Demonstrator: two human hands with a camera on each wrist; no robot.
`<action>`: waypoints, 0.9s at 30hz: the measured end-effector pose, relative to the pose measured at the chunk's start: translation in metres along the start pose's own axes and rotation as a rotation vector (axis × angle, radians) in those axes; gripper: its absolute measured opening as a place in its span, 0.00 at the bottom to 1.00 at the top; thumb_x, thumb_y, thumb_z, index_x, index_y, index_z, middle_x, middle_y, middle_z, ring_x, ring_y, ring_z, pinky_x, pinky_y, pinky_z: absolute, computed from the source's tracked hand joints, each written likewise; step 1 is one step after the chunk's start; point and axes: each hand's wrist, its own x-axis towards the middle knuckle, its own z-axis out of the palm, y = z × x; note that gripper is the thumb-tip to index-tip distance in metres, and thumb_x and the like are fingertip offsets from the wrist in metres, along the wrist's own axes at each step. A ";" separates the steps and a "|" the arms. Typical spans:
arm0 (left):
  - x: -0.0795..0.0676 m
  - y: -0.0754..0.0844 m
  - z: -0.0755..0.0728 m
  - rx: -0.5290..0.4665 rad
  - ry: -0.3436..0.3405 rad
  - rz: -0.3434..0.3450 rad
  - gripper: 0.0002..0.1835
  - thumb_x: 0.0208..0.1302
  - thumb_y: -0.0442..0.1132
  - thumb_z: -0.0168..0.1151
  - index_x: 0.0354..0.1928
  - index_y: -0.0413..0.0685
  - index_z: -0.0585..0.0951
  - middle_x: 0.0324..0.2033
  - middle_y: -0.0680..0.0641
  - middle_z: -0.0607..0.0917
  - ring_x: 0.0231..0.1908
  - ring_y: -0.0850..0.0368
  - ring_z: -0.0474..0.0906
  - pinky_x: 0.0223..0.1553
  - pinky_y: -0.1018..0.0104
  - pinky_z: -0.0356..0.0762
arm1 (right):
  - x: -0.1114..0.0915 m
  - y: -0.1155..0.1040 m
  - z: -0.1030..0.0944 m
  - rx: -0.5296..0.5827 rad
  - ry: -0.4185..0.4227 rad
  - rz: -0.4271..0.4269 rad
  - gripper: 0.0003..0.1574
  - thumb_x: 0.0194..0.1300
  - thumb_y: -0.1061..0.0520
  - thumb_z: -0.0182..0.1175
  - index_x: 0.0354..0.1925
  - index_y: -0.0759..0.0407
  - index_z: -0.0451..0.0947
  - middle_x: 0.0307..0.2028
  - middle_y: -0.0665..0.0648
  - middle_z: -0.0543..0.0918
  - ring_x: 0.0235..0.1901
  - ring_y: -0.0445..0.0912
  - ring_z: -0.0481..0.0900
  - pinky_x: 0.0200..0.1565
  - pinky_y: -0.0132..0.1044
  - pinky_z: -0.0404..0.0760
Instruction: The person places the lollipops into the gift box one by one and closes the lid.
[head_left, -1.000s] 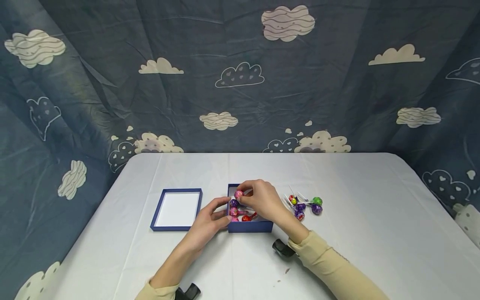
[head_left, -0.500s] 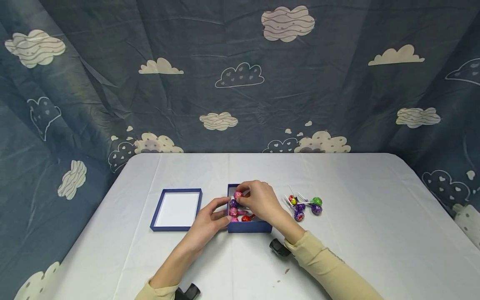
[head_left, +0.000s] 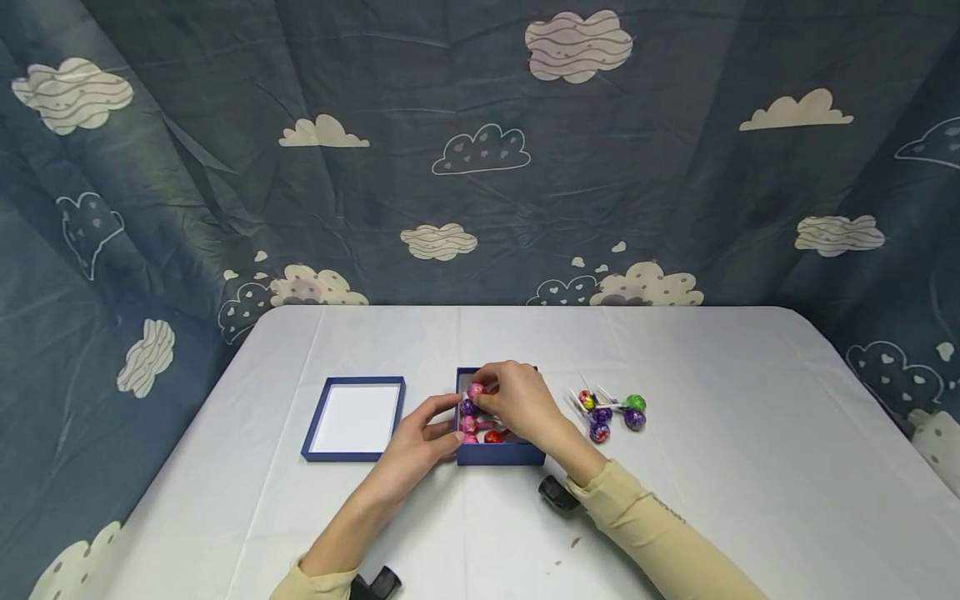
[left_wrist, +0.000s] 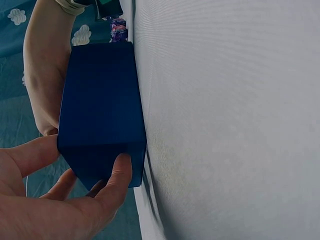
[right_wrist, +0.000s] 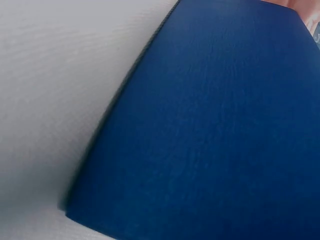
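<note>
A blue open-topped box [head_left: 500,454] stands mid-table, holding several wrapped lollipops. Among these are a purple lollipop [head_left: 468,407], a pink lollipop [head_left: 469,424] and a red lollipop [head_left: 492,437]. My right hand [head_left: 521,404] reaches over the box and pinches a pink lollipop [head_left: 476,389] by its wrapped head; its stick is hidden under the hand. Along the box's left side my left hand [head_left: 414,442] rests, fingers spread and touching the wall. In the left wrist view its fingertips lie against the blue box [left_wrist: 102,95]. The right wrist view shows mostly the box wall [right_wrist: 210,125].
Left of the box lies a blue-rimmed lid [head_left: 353,457] with its white inside up. To the right, several loose lollipops lie in a cluster, including a green one [head_left: 636,402] and a purple one [head_left: 634,419]. Behind the white table [head_left: 712,358] hangs a cloud-printed curtain [head_left: 480,67].
My right hand and forearm have shifted very slightly left, still pinching the pink lollipop over the box. My left hand stays at the box's side.
</note>
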 end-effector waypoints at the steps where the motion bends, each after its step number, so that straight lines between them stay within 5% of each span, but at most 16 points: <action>1: 0.000 0.000 0.000 0.000 0.001 0.000 0.28 0.67 0.31 0.59 0.68 0.43 0.68 0.68 0.38 0.66 0.62 0.41 0.70 0.53 0.55 0.77 | 0.000 0.000 0.000 0.002 -0.001 0.003 0.12 0.59 0.58 0.71 0.42 0.57 0.86 0.33 0.50 0.87 0.30 0.39 0.82 0.36 0.39 0.79; 27: 0.000 0.000 0.000 0.003 0.009 0.003 0.27 0.67 0.31 0.59 0.68 0.43 0.69 0.68 0.38 0.65 0.62 0.40 0.71 0.51 0.56 0.78 | 0.001 0.000 0.002 -0.038 0.017 0.019 0.08 0.58 0.59 0.71 0.39 0.56 0.87 0.29 0.49 0.86 0.29 0.40 0.79 0.35 0.39 0.78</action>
